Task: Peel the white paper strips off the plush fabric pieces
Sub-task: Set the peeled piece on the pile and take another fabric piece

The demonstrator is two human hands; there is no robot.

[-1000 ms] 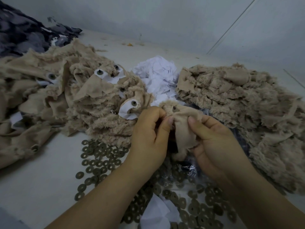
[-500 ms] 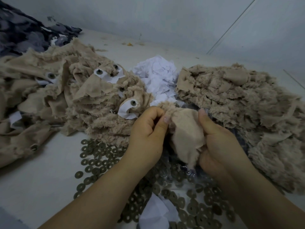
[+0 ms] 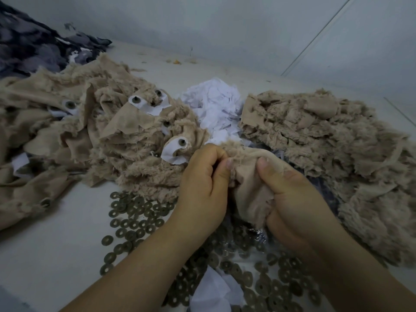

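At centre frame, both the left hand [image 3: 202,185] and right hand [image 3: 290,199] pinch one plush piece [image 3: 249,190], fingers curled, apparently to spread it and find its paper strip.

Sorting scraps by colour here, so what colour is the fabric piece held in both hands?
Beige fabric piece; it shows best in the head view.

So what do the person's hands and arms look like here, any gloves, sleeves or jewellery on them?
Both are bare. The left hand and right hand wear no gloves, and no rings show on the fingers in view. Both forearms are uncovered as far as the frame's bottom edge, with no sleeve, watch or bracelet visible. The nails that show are short and unpainted. Anything above the forearms is out of frame.
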